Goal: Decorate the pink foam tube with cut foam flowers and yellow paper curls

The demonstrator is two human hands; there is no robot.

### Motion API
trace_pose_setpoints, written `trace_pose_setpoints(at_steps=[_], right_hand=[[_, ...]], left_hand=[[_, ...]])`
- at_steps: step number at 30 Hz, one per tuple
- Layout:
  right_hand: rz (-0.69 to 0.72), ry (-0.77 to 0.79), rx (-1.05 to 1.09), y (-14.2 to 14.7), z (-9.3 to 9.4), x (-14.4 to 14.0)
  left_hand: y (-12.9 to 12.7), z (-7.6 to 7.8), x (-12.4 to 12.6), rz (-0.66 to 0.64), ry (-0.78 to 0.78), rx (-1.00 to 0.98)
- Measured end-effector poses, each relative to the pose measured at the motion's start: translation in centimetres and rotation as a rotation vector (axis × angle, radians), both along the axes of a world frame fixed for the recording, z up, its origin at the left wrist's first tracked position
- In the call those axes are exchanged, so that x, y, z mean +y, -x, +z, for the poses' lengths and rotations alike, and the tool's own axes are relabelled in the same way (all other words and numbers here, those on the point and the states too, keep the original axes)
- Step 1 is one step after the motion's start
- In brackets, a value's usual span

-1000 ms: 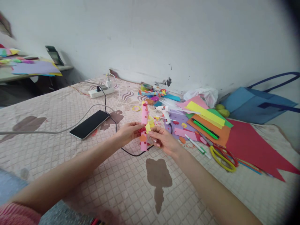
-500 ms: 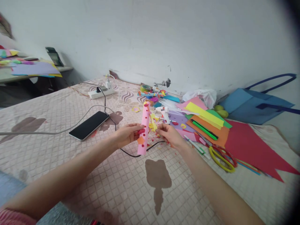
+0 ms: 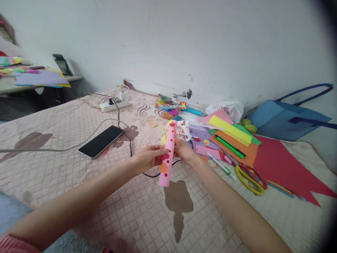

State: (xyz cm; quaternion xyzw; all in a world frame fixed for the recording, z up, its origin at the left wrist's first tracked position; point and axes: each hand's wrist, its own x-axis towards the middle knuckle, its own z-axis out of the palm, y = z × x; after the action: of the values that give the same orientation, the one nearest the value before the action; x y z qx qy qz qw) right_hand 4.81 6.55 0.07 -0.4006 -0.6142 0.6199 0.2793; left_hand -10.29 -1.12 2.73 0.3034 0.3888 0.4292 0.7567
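A pink paper tube [image 3: 168, 154] dotted with red and orange cut-outs stands nearly upright above the quilted bed. My left hand [image 3: 147, 158] grips it at mid-height. My right hand [image 3: 184, 151] is just behind and to the right of the tube, touching its far side; whether it holds a small paper piece is hidden. A yellow paper bit [image 3: 164, 139] shows at the tube's upper left.
A black phone [image 3: 100, 140] lies left, cabled to a white power strip [image 3: 113, 104]. A glue gun [image 3: 185, 128], coloured paper sheets [image 3: 231, 137], green marker [image 3: 230, 145], yellow scissors [image 3: 250, 179] and red paper [image 3: 284, 165] lie right. A blue bag [image 3: 286, 119] leans at the wall.
My left hand has carried the tube to the right and tilted its top rightward. My right hand went from the tube's front out to the scraps and is back against the tube.
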Motion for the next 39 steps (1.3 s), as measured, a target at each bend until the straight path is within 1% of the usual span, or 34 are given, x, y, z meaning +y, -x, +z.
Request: trace_pose_setpoints(at_steps=[3,8,12,16,20,24,29,33,36,39], right_hand=[[0.0,0.037,0.038,-0.2,-0.1,0.0],[0.0,0.063,0.055,-0.8,0.0,-0.4],[-0.032,0.033,0.024,-1.9,0.4,-0.9],[-0.077,-0.001,-0.025,-3.3,0.7,-1.2],[-0.093,-0.02,-0.054,-4.1,0.7,-1.2],[-0.075,-0.037,-0.068,-3.5,0.8,-1.4],[-0.017,-0.043,-0.052,-1.3,0.8,-1.5],[0.029,-0.032,-0.05,0.1,0.6,-1.1],[0.031,-0.043,-0.075,-0.1,0.6,-1.0],[-0.017,-0.078,-0.099,-1.2,0.6,-1.1]], left_hand=[[0.0,-0.1,-0.1,0.026,0.012,0.014],[-0.1,-0.3,-0.2,0.032,0.014,0.005],[0.4,0.0,0.3,0.069,-0.001,-0.025],[1.3,0.5,1.0,0.139,0.021,0.016],[1.6,0.7,1.0,0.143,0.06,0.019],[1.5,0.8,0.9,0.134,0.055,-0.001],[1.9,1.1,1.0,0.125,0.025,0.002],[2.4,0.8,0.6,0.118,0.001,-0.005],[2.3,0.1,0.1,0.101,0.02,-0.014],[1.9,-0.3,-0.1,0.094,0.04,-0.019]])
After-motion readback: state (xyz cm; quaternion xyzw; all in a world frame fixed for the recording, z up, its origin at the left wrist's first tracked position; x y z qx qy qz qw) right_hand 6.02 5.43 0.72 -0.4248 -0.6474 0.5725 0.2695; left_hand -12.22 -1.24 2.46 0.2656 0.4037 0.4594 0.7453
